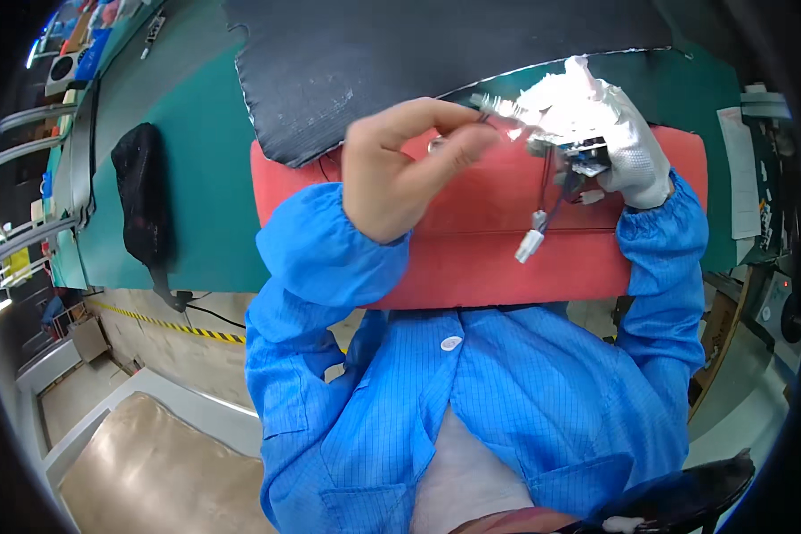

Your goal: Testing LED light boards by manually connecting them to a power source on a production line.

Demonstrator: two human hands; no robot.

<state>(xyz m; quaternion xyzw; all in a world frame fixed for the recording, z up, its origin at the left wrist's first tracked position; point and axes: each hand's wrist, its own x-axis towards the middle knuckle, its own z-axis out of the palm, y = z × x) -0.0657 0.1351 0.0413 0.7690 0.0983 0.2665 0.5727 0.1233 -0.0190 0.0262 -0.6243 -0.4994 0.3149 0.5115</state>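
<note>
Head view, seated at green desk (196,178). Blue lab coat (507,400) on both arms.

L hand (400,169): bare, raised over red pad (472,240). Thumb + forefinger pinched closed on a small shiny metal bit (438,142), prob. a screw or ring; too small to tell which. Other fingers curled in.

R hand (614,133): white knit glove, overexposed, detail washed out. Fingers wrapped closed on a small electronic assy (583,160), dark blue/black body w/ metal part. Thin metal piece (494,105) sticks out from R hand toward L fingertips, nearly touching them; contact not resolvable.

Wires (547,191), red + dark, hang down from assy, ending in two white plastic connectors (532,240) dangling in front of red pad. Whether connectors touch pad: cannot tell.

Assy location: held in air in R hand, above right half of red pad, near upper edge.

Surroundings: black foam sheet (400,62) lying on desk beyond pad, its near edge overlapping pad's upper left corner. Black mesh item (142,196) on desk, well left of pad. Paper sheet (739,169) at right desk edge. Yellow-black floor tape (169,325) below desk edge.
</note>
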